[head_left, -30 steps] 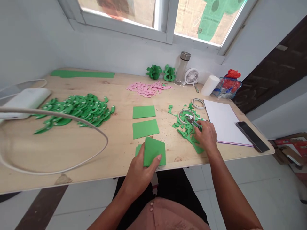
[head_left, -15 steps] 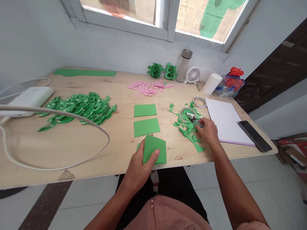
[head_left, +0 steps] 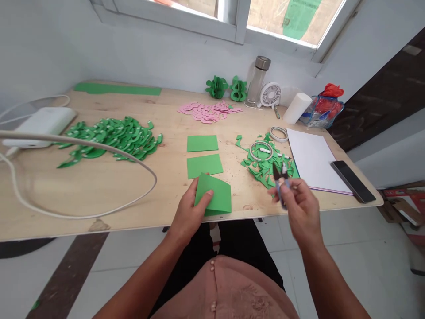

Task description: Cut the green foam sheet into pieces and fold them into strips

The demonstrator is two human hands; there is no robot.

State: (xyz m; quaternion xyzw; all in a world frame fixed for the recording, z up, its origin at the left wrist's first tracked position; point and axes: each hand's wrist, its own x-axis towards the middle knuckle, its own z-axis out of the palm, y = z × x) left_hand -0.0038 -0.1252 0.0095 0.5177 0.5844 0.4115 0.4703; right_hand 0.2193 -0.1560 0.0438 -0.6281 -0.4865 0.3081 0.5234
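My left hand (head_left: 191,208) grips a folded piece of green paper (head_left: 215,195) over the table's front edge, thumb on top. In my right hand (head_left: 300,206) is a small pair of scissors (head_left: 280,184), likely thread snips, with dark blades pointing away from me and bluish handles. Beyond the folded paper lie two green paper rectangles (head_left: 205,166), one behind the other. Near the scissors spreads a heap of green paper scraps (head_left: 265,170) with a tape roll (head_left: 261,151) and a white pen (head_left: 265,150) on it.
Cut green pieces (head_left: 113,139) pile up at left, near a white power strip (head_left: 43,126) and a looping cable (head_left: 154,177). Pink cutouts (head_left: 207,111), green paper ornaments (head_left: 217,87), a bottle (head_left: 257,82) and a fan (head_left: 270,95) stand or lie behind. White paper (head_left: 315,161) and a phone (head_left: 353,180) lie right.
My right hand has lifted the scissors off the scraps and brought them toward me, blades turned upward. My left hand still holds the folded paper. The view has tilted down slightly.
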